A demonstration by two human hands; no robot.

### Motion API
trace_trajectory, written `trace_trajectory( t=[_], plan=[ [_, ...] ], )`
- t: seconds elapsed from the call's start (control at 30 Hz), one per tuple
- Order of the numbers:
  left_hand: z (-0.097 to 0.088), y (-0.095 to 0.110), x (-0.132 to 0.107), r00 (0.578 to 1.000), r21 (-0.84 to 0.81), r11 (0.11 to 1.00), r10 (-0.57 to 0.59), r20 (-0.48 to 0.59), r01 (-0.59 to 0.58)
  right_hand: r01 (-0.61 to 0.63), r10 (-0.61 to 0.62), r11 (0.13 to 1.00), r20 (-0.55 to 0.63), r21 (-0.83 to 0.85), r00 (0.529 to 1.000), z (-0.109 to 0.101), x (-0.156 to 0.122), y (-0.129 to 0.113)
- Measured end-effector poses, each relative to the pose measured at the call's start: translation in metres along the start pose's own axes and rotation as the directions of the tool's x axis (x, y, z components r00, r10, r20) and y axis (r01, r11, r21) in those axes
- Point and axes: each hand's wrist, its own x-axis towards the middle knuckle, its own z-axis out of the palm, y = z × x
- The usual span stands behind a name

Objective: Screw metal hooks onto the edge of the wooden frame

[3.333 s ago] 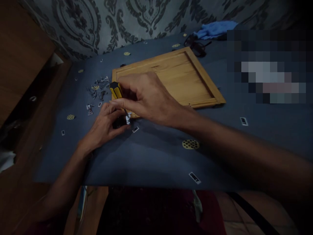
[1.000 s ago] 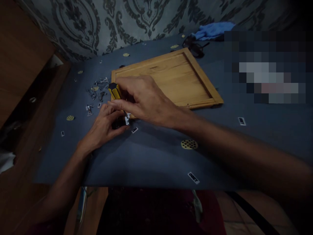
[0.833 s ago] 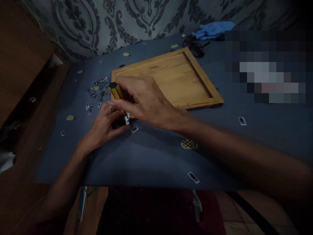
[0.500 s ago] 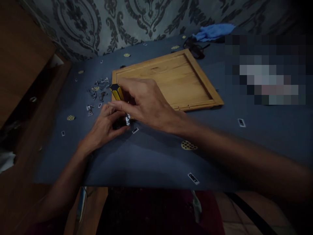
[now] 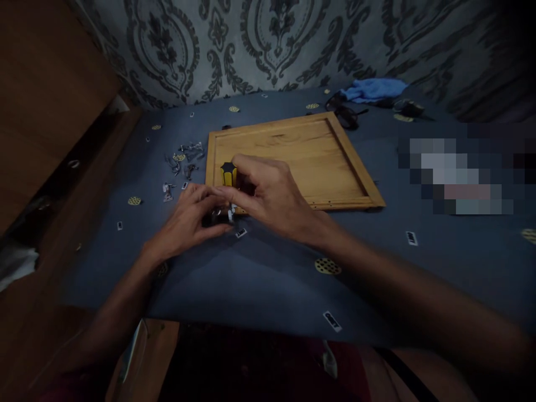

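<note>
A framed wooden cabinet door (image 5: 293, 151) lies flat on the cloth-covered table. My right hand (image 5: 272, 192) is closed around the yellow and black handle of a screwdriver (image 5: 229, 174), which stands upright over the door's near left corner. Its tip is hidden behind my fingers. My left hand (image 5: 188, 218) curls in from the left, thumb and fingers around a shiny metal hinge (image 5: 231, 213) at that corner, partly covered by the fingers. The fingertips of both hands meet beside the screwdriver.
Several loose metal hinges (image 5: 190, 159) lie left of the door, one (image 5: 167, 191) nearer to me. Dark glasses (image 5: 347, 116) and a blue cloth (image 5: 374, 89) rest behind it. A blurred-out patch covers something at right. Brown wooden furniture (image 5: 54, 61) borders the left side.
The view has tilted up and shifted left, so everything appears lower and further right. The screwdriver stands more upright. Both hands keep their places at the door's corner.
</note>
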Motion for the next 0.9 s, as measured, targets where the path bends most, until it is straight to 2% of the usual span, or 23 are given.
trace_trajectory(
  t=[0.1,0.2,0.27,0.37,0.57,0.7,0.8,0.9],
  plan=[
    [-0.020,0.005,0.006,0.982,-0.122,0.992,-0.038,-0.183,0.016,0.023,-0.023,1.000,-0.004,-0.002,1.000,0.001,-0.001,0.000],
    [-0.035,0.016,0.017,0.939,-0.279,0.956,-0.012,-0.343,-0.089,0.041,-0.041,0.999,-0.019,-0.009,0.999,0.001,-0.002,0.000],
    [-0.040,0.024,0.026,0.932,-0.307,0.939,0.034,-0.360,-0.153,0.043,-0.043,0.999,-0.021,-0.011,0.999,0.002,-0.003,0.001],
    [-0.041,0.034,0.037,0.926,-0.264,0.939,0.116,-0.359,-0.220,0.022,-0.022,1.000,-0.029,0.000,0.999,0.004,-0.004,0.003],
    [-0.037,0.036,0.042,0.900,-0.175,0.947,0.182,-0.396,-0.268,-0.087,0.088,0.996,-0.059,0.013,0.994,0.005,-0.005,0.001],
    [-0.039,0.033,0.040,0.899,-0.141,0.952,0.198,-0.391,-0.271,-0.203,0.198,0.978,0.088,0.052,0.976,0.002,-0.016,0.007],
    [-0.040,0.030,0.038,0.893,-0.147,0.946,0.212,-0.397,-0.289,-0.216,0.232,0.972,0.209,-0.097,0.950,0.004,-0.034,0.017],
    [-0.039,0.029,0.037,0.889,-0.138,0.949,0.207,-0.409,-0.284,-0.179,0.228,0.961,0.235,-0.211,0.945,0.009,-0.053,0.026]
  ],
)
